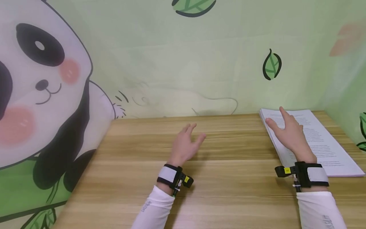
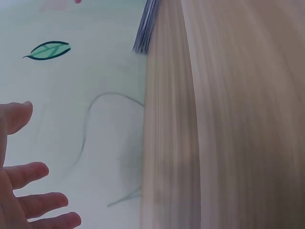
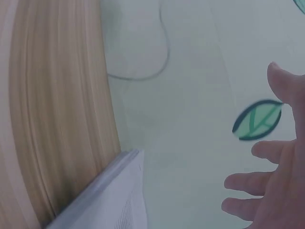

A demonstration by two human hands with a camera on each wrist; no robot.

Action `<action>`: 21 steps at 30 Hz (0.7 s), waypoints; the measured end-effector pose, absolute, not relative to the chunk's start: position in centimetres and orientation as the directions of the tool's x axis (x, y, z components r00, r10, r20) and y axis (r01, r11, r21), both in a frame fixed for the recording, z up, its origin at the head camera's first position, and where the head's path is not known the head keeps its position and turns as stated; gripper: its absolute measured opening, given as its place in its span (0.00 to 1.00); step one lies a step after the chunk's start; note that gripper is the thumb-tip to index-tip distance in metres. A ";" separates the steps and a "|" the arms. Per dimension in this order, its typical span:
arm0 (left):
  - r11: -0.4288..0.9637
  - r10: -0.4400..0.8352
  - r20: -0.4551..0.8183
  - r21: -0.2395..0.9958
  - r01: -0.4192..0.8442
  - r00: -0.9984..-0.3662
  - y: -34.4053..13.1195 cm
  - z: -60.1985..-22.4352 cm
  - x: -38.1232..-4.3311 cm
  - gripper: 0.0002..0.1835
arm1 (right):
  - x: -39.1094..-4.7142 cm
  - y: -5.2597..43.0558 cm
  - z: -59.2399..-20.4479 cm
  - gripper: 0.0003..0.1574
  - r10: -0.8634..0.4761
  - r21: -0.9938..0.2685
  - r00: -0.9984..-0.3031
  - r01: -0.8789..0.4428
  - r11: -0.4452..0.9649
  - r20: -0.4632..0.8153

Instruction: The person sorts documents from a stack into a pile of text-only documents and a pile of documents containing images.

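A stack of printed paper sheets point(image 1: 328, 149) lies flat at the right of the wooden table. My right hand point(image 1: 294, 136) hovers above its left part, thumb and fingers spread, with nothing held. In the right wrist view the same hand point(image 3: 281, 176) shows its fingers apart, and a corner of the paper stack point(image 3: 119, 195) is below. My left hand point(image 1: 184, 144) is over the middle of the table, thumb out and fingers loosely extended, holding nothing. The left wrist view shows those fingers point(image 2: 43, 202) spread, with the stack's edge point(image 2: 147, 28) farther off.
The wooden table point(image 1: 228, 190) meets a pale green backdrop point(image 1: 160, 57) printed with leaves at its far edge. A large printed panda point(image 1: 48, 95) covers the left side. More green backdrop point(image 1: 349, 95) borders the right side. Both wrists wear strapped cameras.
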State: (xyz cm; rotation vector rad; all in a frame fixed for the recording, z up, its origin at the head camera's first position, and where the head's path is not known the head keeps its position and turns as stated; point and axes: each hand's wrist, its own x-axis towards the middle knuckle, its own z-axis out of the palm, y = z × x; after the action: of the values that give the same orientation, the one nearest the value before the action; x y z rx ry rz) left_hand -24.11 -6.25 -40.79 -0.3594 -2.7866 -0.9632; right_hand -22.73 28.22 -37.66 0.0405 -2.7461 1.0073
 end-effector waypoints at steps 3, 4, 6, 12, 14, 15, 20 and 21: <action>0.734 0.188 0.245 0.608 0.301 -0.951 -5.2 -40.6 -23.8 0.37 | -22.5 29.5 -37.8 0.53 0.081 -0.653 -0.981 -0.055 0.755 0.176; 0.724 0.192 0.244 0.619 0.305 -0.950 -4.8 -40.6 -23.8 0.37 | -22.4 30.0 -37.9 0.53 0.092 -0.658 -0.983 -0.035 0.752 0.157; 0.708 0.202 0.241 0.634 0.311 -0.949 -4.1 -40.5 -23.7 0.36 | -22.3 30.9 -38.0 0.54 0.114 -0.664 -0.986 0.003 0.748 0.124; 0.695 0.230 0.229 0.641 0.325 -0.946 -2.6 -40.8 -23.6 0.36 | -21.9 33.6 -38.7 0.56 0.176 -0.675 -0.984 0.104 0.731 0.039; 0.692 0.240 0.223 0.643 0.328 -0.945 -2.3 -40.8 -23.4 0.35 | -21.8 34.4 -38.9 0.55 0.195 -0.681 -0.981 0.127 0.721 0.023; 0.689 0.246 0.216 0.647 0.327 -0.945 -2.1 -40.9 -23.4 0.35 | -21.8 34.8 -39.0 0.54 0.203 -0.689 -0.979 0.137 0.711 0.014; 0.685 0.273 0.189 0.651 0.328 -0.943 -1.4 -41.0 -23.0 0.33 | -21.4 36.4 -39.7 0.51 0.267 -0.737 -0.962 0.218 0.640 -0.054; 0.679 0.277 0.187 0.656 0.330 -0.942 -1.2 -41.1 -23.0 0.33 | -21.3 36.7 -39.7 0.51 0.280 -0.741 -0.957 0.240 0.627 -0.074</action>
State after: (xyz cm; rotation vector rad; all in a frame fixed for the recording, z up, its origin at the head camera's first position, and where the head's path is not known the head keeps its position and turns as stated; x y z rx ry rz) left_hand -22.99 -1.25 -41.05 -0.5090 -2.8121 -1.1205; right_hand -21.33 36.72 -39.75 -0.4459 -2.7902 1.2589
